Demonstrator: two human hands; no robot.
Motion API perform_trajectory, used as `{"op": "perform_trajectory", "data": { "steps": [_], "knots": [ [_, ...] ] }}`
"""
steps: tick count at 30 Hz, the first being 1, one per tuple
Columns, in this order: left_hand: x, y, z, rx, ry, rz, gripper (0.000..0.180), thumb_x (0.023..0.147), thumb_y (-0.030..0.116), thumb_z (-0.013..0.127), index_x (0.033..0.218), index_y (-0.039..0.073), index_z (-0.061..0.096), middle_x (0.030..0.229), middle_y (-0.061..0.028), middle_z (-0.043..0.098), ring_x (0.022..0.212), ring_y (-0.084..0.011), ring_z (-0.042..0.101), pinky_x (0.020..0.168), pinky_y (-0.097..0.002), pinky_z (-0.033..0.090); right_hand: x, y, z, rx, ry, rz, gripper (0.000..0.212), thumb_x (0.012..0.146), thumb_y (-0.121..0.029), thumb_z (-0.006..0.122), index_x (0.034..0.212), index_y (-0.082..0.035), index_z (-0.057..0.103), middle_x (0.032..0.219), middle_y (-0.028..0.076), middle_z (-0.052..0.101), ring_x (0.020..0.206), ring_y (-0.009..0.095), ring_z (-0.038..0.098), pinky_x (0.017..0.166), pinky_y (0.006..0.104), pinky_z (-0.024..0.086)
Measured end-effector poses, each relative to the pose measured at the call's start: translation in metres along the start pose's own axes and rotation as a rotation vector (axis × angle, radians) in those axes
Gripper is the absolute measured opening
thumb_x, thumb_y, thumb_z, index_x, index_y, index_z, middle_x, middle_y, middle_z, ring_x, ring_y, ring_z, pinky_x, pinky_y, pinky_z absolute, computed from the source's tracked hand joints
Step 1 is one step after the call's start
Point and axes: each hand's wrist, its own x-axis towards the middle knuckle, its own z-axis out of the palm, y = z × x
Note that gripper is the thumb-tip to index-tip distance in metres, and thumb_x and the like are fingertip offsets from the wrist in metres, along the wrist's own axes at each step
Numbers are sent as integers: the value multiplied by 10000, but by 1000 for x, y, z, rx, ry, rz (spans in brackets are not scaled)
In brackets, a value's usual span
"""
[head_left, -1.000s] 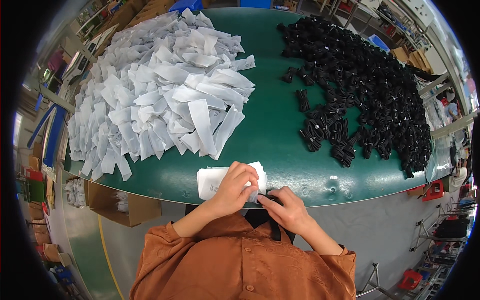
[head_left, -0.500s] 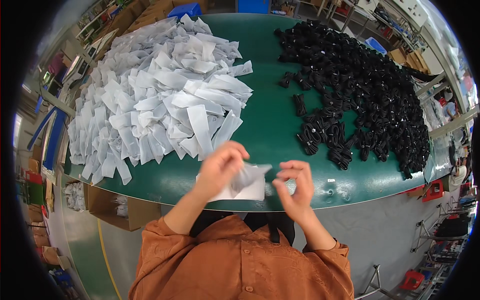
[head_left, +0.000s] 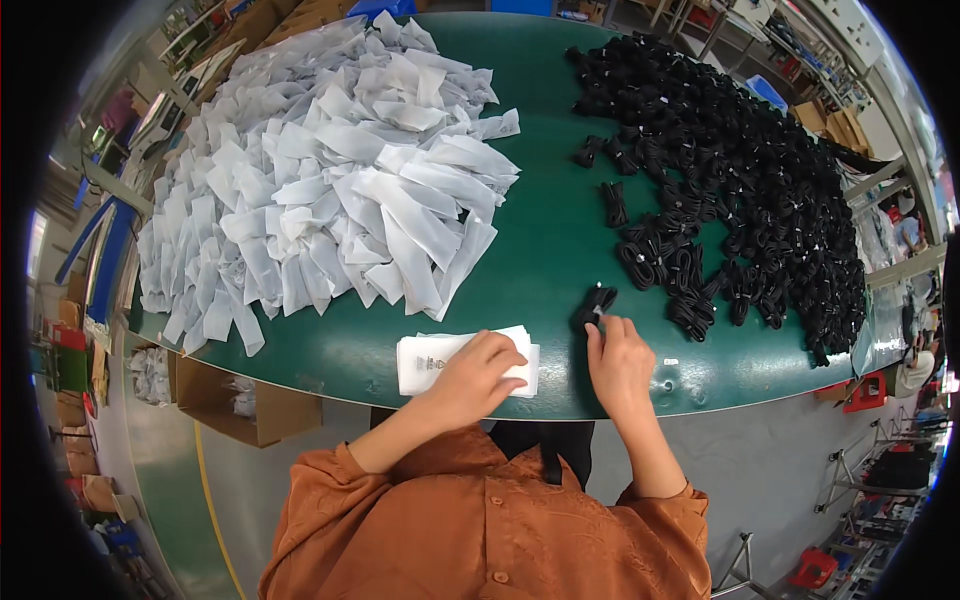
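Observation:
A small stack of flat white bags (head_left: pixel 415 372) with dark print lies at the table's near edge. My left hand (head_left: pixel 470 378) is on it, its fingers bent and pressed together at the right side of the top bag. To the right, my right hand (head_left: pixel 623 372) pinches the lower end of a coiled black cable (head_left: pixel 598 303) between thumb and fingers. The coil's upper part sticks out beyond the fingertips, just above the green tabletop (head_left: pixel 530 230).
A large heap of white bags (head_left: pixel 310 180), their ends overlapping, covers the table's left. Coiled black cables (head_left: pixel 790 220) are piled on the right, a few lying apart at its left edge. An open cardboard box (head_left: pixel 285 415) stands on the floor below the left edge.
The white bag my left hand held up is no longer in the air; that hand has come down onto the stack. My right hand, empty before, has taken hold of a coiled black cable.

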Motion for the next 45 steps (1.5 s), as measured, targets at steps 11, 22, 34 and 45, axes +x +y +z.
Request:
{"op": "perform_trajectory", "data": {
  "steps": [11, 22, 34, 45],
  "knots": [
    [-4, 8, 16, 285, -27, -80, 162, 820, 109, 749, 945, 87, 649, 967, -64, 550, 886, -261, 564, 754, -389, 396, 29, 12, -19, -10, -162, -394, 435, 739, -20, 729, 1166, -84, 680, 1110, 94, 606, 922, 303, 618, 772, 405, 515],
    [-2, 8, 9, 172, 16, -149, 101, 853, 72, 707, 900, 79, 618, 897, -51, 599, 828, -249, 590, 764, -386, 396, -12, 8, -12, 72, -104, -196, 398, 777, -281, 847, 1020, -44, 640, 948, 120, 598, 753, 328, 651, 609, 421, 515],
    [4, 12, 0, -213, -13, -436, 75, 894, 3, 664, 930, 24, 601, 929, -103, 637, 833, -271, 611, 782, -360, 482, -39, -26, -8, 180, -144, -359, 342, 805, -267, 820, 1072, -107, 678, 874, 96, 543, 640, 268, 608, 552, 369, 506],
    [9, 25, -15, -103, -74, 104, 182, 802, -35, 718, 905, 42, 590, 1021, -96, 632, 902, -310, 582, 772, -377, 491, -53, -22, 0, 1452, -591, 650, 135, 1001, -131, 637, 1026, -16, 571, 816, 7, 569, 611, 72, 499, 541, 230, 397]
  ]
}}
